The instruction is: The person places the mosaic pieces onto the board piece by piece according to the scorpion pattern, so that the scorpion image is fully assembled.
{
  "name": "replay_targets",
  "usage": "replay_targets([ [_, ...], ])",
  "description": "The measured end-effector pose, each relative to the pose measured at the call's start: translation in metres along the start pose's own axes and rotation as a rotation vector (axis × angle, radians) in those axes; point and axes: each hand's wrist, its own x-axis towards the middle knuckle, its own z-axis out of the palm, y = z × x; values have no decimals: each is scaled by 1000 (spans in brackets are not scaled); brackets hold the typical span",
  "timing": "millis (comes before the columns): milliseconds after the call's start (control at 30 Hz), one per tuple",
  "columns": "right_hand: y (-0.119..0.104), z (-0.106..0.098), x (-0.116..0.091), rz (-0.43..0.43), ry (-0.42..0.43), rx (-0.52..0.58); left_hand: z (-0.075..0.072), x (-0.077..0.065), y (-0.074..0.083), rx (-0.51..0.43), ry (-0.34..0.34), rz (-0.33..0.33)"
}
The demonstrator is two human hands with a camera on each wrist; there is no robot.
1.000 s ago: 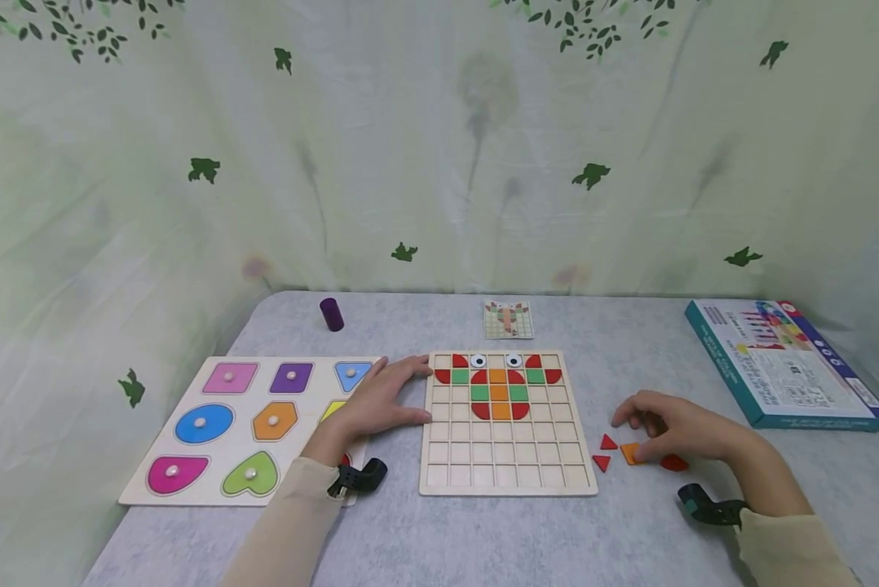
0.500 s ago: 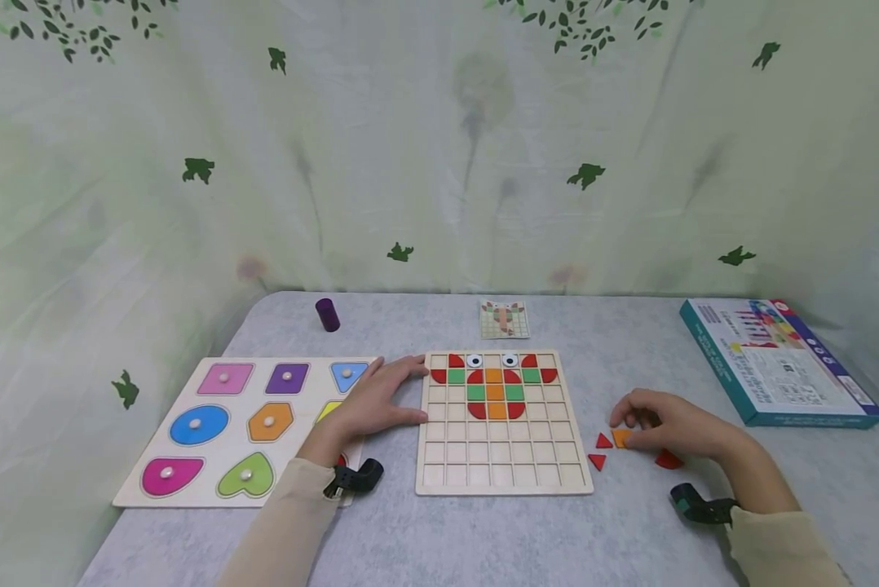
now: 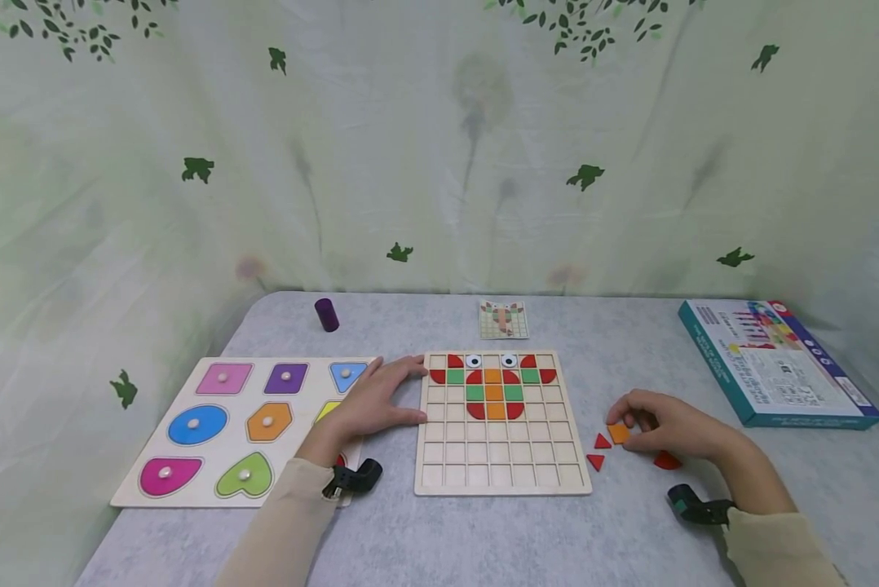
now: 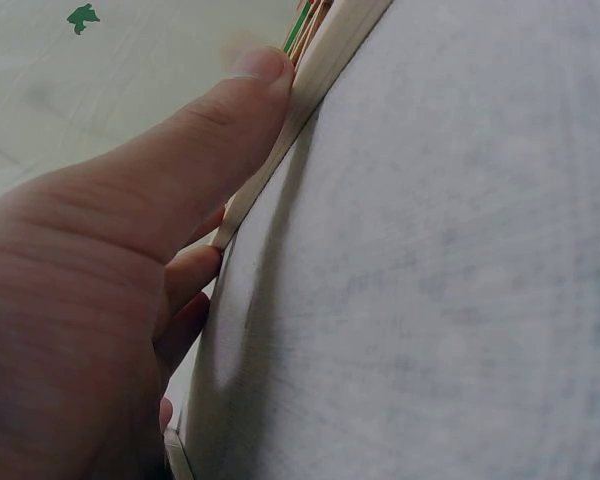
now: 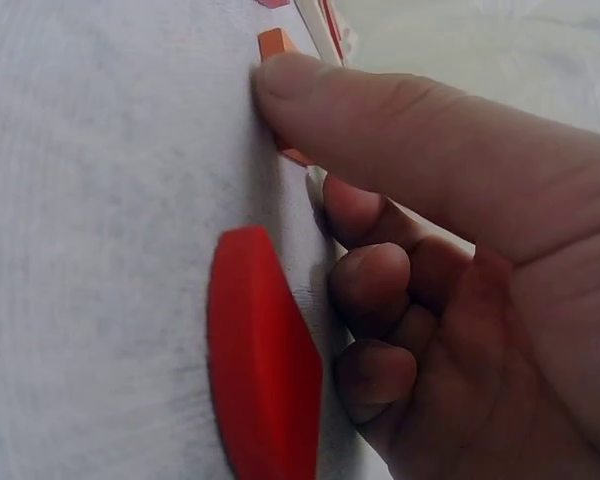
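In the head view my right hand (image 3: 670, 425) pinches an orange square tile (image 3: 619, 433) between thumb and index finger, low over the table. The right wrist view shows the thumb against this tile's edge, with the other fingers curled beneath the palm. A red rounded piece (image 5: 260, 360) lies near that hand, and two red triangles (image 3: 602, 441) lie left of it. My left hand (image 3: 372, 406) touches the left edge of the wooden grid board (image 3: 501, 454) with extended thumb and fingers. Red, green, orange and eye tiles fill part of the board's upper rows.
A white shape puzzle board (image 3: 190, 375) with knobbed pieces lies at the left, partly under my left arm. Behind the grid board are a small pattern card (image 3: 504, 320) and a purple cylinder (image 3: 327, 315). A flat teal-edged box (image 3: 784, 367) lies at the right.
The right thumb and index finger have moved the orange square slightly left and away from me, and it is now turned between them. The left hand stays at the board's edge.
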Motion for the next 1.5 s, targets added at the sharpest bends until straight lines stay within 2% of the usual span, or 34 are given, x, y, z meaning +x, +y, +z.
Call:
replay_targets([
  [600,-6,5,6,51,49,-25,-1,-2,-1,3,-2,-10],
  [733,-12,7,6,22,71,-33,-2,-2,-1,-2,5,-3],
  [900,-19,12,6,-14,152,-80,-1,1,0,-5,2,4],
  [1067,-28,19,11,-15,218,-93,0,2,0,-6,-4,0],
  [1333,-48,24,21,-77,262,-106,0,3,-1,-2,-7,2],
  [1500,-63,33,28,-110,257,-91,1,1,-1,-4,-7,1],
])
